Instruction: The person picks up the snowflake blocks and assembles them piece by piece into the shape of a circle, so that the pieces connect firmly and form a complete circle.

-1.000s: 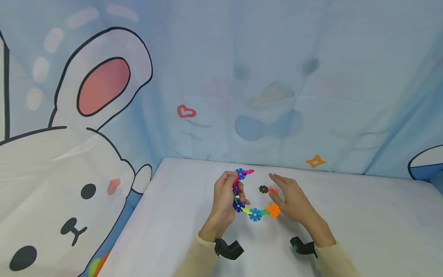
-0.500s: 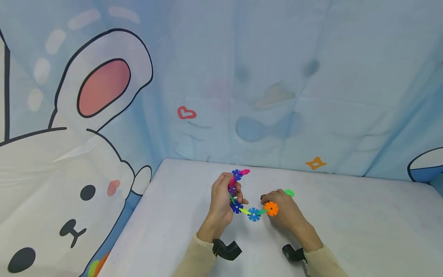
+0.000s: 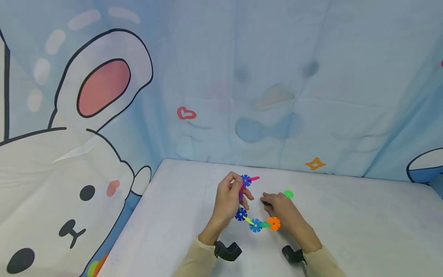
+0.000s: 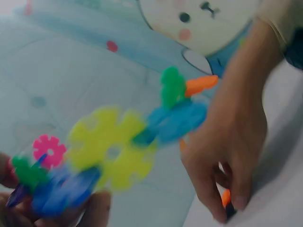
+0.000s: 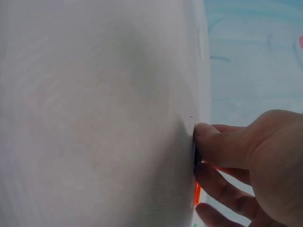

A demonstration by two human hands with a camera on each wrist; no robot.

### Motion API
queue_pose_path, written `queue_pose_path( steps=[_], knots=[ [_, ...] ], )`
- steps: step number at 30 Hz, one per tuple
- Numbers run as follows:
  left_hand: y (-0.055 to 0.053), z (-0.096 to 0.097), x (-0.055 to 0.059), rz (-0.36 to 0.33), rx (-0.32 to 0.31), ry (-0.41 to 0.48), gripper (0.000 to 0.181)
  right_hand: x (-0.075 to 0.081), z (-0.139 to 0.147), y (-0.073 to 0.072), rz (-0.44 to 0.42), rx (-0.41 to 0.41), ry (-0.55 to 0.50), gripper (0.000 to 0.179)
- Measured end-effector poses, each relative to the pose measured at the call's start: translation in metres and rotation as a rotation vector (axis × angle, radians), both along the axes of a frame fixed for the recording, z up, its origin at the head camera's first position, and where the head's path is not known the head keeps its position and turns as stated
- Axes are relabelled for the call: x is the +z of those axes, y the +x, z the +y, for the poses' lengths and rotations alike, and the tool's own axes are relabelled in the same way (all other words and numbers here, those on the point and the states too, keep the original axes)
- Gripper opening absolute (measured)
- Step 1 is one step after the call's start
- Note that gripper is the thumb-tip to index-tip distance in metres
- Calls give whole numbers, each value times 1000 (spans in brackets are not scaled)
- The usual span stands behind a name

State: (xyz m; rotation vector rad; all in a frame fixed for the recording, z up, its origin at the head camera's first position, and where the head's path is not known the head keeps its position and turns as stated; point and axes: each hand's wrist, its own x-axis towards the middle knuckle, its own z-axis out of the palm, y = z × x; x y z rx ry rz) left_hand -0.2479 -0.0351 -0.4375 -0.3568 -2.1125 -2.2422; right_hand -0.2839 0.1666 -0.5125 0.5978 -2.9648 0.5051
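My left hand (image 3: 228, 198) grips a curved chain of interlocking snowflake discs. In the left wrist view, a yellow disc (image 4: 94, 142) sits mid-chain, blurred, between blue and green ones. The chain's near end in the head view is an orange disc (image 3: 273, 223); its far end is a pink disc (image 3: 255, 178). Low at the table, my right hand (image 3: 283, 209) pinches a black snowflake disc (image 5: 197, 156) by its edges between thumb and finger. Beside it, under the same hand, lies a loose orange disc (image 5: 197, 193), mostly hidden in the head view.
A light green disc (image 3: 288, 194) lies on the white table (image 3: 363, 227) just beyond the right hand. A printed blue curtain (image 3: 214, 77) hangs along the back edge. Black camera mounts (image 3: 228, 251) sit on both wrists.
My right hand has come down from raised, spread fingers onto the black disc. The left hand has shifted slightly and turned the chain, whose orange end now sits nearer me.
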Motion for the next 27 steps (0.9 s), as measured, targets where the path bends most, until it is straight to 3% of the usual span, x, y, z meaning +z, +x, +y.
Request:
queue_pose_path(
  steps=[3, 5, 11, 17, 21, 27],
  knots=[
    [1, -2, -3, 18, -78, -125, 26, 2, 1, -1, 14, -51, -60, 21],
    [1, -4, -4, 6, -130, -161, 25, 3, 3, -2, -1, -82, -68, 18],
    [0, -8, -4, -57, -240, -187, 17, 7, 10, -4, -111, -148, -81, 18],
    [-2, -14, -4, -90, -328, -183, 9, 21, 30, -4, -137, -105, -174, 16],
    [-4, -17, -7, -59, -374, -183, 8, 34, 38, -2, -67, -66, -281, 13],
    [-5, -18, -8, 30, -414, -229, 7, 57, 39, 8, 139, 9, -424, 11]
  ],
)
